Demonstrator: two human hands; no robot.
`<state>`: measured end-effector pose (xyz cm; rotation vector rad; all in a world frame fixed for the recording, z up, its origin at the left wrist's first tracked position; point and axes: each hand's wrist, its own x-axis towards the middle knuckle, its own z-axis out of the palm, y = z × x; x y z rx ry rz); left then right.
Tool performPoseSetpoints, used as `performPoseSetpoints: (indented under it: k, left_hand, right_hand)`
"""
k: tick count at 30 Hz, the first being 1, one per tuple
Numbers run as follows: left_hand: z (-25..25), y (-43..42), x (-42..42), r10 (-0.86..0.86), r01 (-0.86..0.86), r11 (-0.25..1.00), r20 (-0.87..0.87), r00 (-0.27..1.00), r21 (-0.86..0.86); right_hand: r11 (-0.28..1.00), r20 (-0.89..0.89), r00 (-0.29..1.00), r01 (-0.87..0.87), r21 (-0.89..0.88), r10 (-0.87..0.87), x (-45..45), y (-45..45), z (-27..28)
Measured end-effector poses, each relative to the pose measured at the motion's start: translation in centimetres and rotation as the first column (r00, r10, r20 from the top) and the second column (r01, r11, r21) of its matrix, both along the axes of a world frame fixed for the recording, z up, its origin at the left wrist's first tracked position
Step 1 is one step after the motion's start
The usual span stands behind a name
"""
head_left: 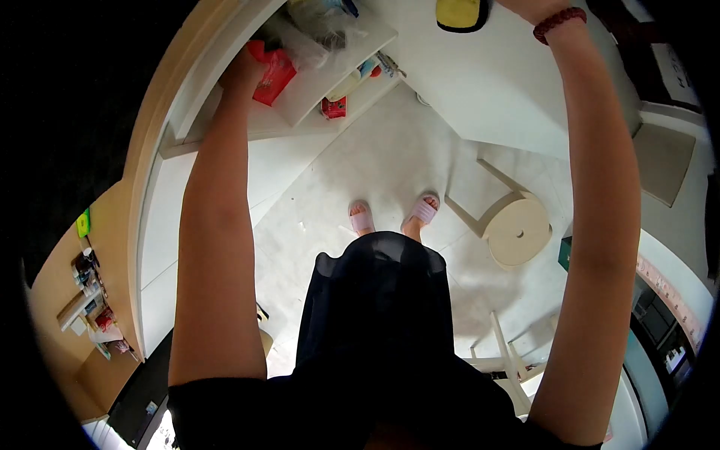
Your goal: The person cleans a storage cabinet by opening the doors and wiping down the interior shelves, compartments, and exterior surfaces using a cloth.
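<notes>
At a white shelf (pixel 283 117), the left hand (pixel 243 69) clutches a red plastic bag (pixel 276 77); the right hand (pixel 529 7) is cropped, its fingers' state unclear.

- Red bag (pixel 277 79) near the white shelf's (pixel 298 111) front edge: thin plastic by its look, creased and slightly glossy.
- Clear bags (pixel 298 46) beside it: crinkled film, shiny.
- The shelf itself: smooth, painted-looking board.
- Stool (pixel 519 236): matt, cream, apparently plastic.
- Floor (pixel 352 154): smooth, faintly glossy tile.
- Skirt (pixel 375 300): dark cloth, sheer at the hem.
- Bracelet (pixel 559 24): knobbly red beads.
</notes>
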<state>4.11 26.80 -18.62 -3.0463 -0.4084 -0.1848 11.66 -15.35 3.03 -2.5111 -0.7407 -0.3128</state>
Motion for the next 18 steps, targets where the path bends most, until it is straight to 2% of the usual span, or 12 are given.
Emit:
performPoseSetpoints:
  k: [2,5,8,11,14,17,18]
  left_hand:
    - [0.3,-1.0,-0.1,-0.024,0.021,0.999,0.078,0.997,0.044]
    - [1.2,-3.2,-1.0,0.019,-0.044,0.979,0.129,0.991,0.198]
    - [3.9,-5.1,-1.4,0.068,-0.067,0.998,-0.041,0.997,0.018]
    - [5.1,-9.2,-2.7,0.017,-0.034,0.987,0.107,0.994,0.159]
    - [6.9,-14.2,-5.0,-0.150,0.132,0.987,0.229,0.962,0.090]
    - [8.0,-18.8,-7.1,-0.117,0.109,0.993,0.194,0.974,0.047]
    - [8.4,-20.0,-7.6,-0.133,0.141,0.989,0.161,0.978,-0.036]
  right_hand:
    - [1.000,-0.005,1.000,0.002,-0.006,-0.002,0.0,0.0,0.0]
    - [1.000,-0.013,1.000,0.011,0.004,-0.011,-0.1,0.0,0.0]
    - [1.000,-0.057,0.998,0.011,-0.012,-0.012,0.3,0.1,-0.1]
    - [1.000,-0.075,0.997,-0.002,-0.014,0.001,1.1,-0.1,-0.6]
    - [0.997,-0.115,0.993,0.000,-0.078,-0.009,1.3,-0.5,-0.6]
    - [0.962,-0.189,0.976,0.054,-0.267,-0.107,-0.4,-1.5,1.4]
    - [0.950,-0.212,0.972,0.029,-0.312,-0.099,-1.4,-2.5,2.3]
